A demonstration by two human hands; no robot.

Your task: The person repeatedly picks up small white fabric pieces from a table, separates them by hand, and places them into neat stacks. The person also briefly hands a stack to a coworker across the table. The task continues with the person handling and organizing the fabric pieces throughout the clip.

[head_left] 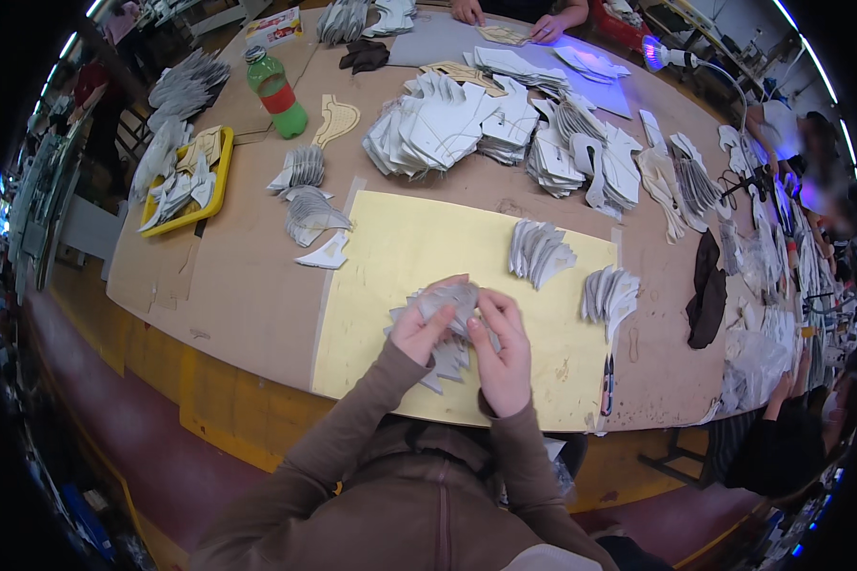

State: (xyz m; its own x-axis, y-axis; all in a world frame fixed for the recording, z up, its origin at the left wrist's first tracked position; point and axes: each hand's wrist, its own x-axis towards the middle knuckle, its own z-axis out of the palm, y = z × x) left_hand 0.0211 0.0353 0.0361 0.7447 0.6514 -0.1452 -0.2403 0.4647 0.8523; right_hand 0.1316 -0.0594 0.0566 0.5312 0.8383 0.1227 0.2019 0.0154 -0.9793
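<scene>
Together, the left hand (421, 333) and the right hand (505, 354) grasped a grey cut piece (455, 299) by its edges, one layer or several I couldn't tell, above the near part of the yellow sheet (405, 228). Beneath it lay a fanned pile (448, 365), partly hidden, while a larger stack (540, 253) and a smaller stack (607, 297) sat farther right.

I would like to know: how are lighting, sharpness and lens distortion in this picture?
Head view: violet-blue light tints the white pieces near the lamp; head view: the left hand, right hand and grey pieces between them look slightly soft; head view: the table edge looks bowed and the picture's corners are black.
</scene>
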